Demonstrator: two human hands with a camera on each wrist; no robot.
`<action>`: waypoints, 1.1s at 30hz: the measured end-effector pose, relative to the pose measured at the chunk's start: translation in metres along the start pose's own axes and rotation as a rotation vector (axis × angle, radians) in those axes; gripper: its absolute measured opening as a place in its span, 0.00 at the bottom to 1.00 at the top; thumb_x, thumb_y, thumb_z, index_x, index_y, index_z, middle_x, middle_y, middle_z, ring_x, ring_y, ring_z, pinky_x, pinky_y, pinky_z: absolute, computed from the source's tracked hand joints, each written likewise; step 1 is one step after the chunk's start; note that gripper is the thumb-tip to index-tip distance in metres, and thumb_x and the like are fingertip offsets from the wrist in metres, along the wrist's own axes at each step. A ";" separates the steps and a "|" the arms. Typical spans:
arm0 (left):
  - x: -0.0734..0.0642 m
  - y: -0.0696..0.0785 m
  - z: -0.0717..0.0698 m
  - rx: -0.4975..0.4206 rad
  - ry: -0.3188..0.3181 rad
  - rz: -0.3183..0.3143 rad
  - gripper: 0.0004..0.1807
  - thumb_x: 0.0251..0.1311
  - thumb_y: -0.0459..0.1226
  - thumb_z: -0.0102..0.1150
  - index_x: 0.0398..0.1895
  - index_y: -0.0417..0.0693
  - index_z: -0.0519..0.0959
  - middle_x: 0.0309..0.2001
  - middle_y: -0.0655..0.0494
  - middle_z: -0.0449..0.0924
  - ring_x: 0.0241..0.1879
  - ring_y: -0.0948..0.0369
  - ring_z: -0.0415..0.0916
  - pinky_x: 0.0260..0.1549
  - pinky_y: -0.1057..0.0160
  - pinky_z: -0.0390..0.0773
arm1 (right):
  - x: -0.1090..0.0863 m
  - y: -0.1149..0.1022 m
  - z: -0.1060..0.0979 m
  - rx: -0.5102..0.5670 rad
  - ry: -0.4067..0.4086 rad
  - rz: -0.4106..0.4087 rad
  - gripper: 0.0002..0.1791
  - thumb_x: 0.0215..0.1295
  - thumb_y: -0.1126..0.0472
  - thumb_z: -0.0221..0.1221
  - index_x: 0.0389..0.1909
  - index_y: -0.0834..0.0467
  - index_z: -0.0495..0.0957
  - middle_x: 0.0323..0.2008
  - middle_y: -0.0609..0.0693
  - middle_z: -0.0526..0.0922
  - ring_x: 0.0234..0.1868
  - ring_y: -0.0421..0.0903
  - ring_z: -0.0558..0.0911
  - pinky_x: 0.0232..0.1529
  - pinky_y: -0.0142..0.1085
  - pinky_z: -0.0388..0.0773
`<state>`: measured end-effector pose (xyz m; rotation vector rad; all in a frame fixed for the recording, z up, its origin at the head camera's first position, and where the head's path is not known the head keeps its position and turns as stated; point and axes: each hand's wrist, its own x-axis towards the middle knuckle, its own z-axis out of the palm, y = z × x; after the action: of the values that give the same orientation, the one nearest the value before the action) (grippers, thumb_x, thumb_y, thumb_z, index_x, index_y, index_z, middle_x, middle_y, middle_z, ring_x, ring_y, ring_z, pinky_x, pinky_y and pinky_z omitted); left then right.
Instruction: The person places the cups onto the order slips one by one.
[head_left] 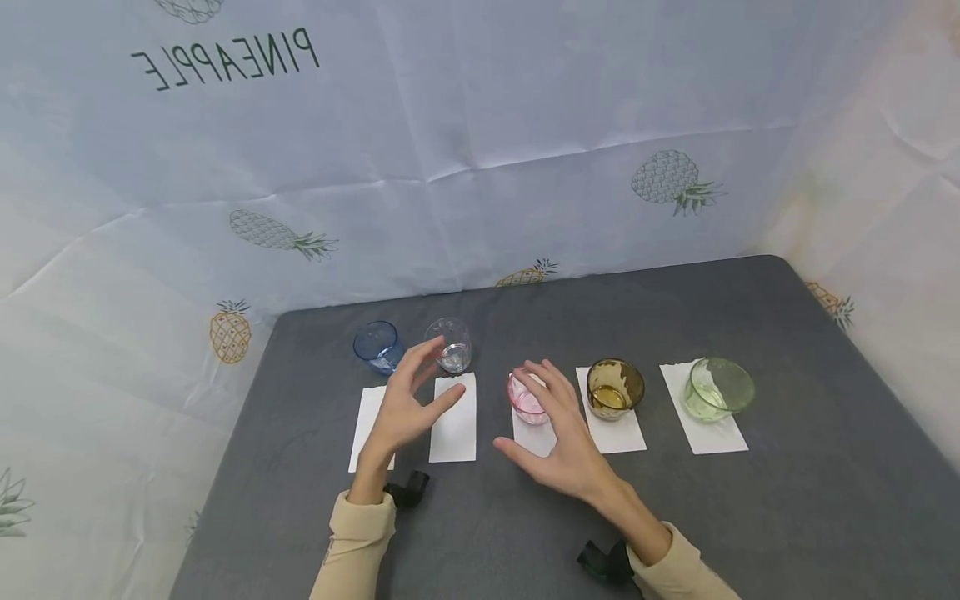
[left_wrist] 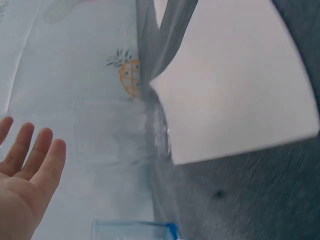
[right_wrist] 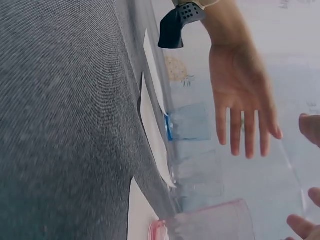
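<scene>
My left hand (head_left: 406, 410) hovers with spread fingers above the two left paper slips, holding nothing. Just beyond its fingertips stand a blue glass (head_left: 377, 344) and a clear glass (head_left: 459, 357), both on the dark cloth behind the slips. My right hand (head_left: 564, 446), fingers apart, overlaps a pink glass (head_left: 527, 406) in the head view and grips nothing. That pink glass stands on a white paper slip (head_left: 529, 435), partly hidden by the hand. To the right, an amber glass (head_left: 615, 388) and a green glass (head_left: 717, 389) each sit on a slip of their own.
A grey cloth (head_left: 495, 533) covers the table. White paper slips (head_left: 454, 433) lie in a row across it. Behind and beside the table hangs a pale curtain (head_left: 480, 108) with pineapple prints. Black wrist mounts (head_left: 606, 563) are strapped near both sleeves.
</scene>
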<state>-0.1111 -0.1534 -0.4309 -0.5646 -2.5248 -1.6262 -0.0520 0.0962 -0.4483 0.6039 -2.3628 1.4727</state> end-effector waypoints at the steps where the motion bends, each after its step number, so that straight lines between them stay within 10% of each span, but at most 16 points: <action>1: 0.000 -0.001 -0.002 0.002 0.002 -0.001 0.40 0.59 0.32 0.71 0.75 0.45 0.66 0.71 0.42 0.67 0.72 0.42 0.66 0.72 0.42 0.68 | 0.000 -0.002 0.002 0.007 -0.004 0.000 0.47 0.50 0.55 0.77 0.74 0.51 0.69 0.75 0.55 0.66 0.80 0.60 0.56 0.74 0.68 0.55; 33: 0.032 -0.020 -0.040 0.097 -0.024 -0.027 0.44 0.59 0.35 0.71 0.78 0.48 0.62 0.78 0.45 0.57 0.79 0.44 0.55 0.78 0.40 0.57 | 0.011 -0.008 0.062 0.020 -0.163 -0.020 0.46 0.57 0.50 0.73 0.77 0.46 0.64 0.75 0.55 0.64 0.79 0.54 0.62 0.72 0.61 0.68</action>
<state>-0.1532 -0.1883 -0.4226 -0.5447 -2.6226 -1.5044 -0.0587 0.0352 -0.4638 0.7782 -2.4576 1.4917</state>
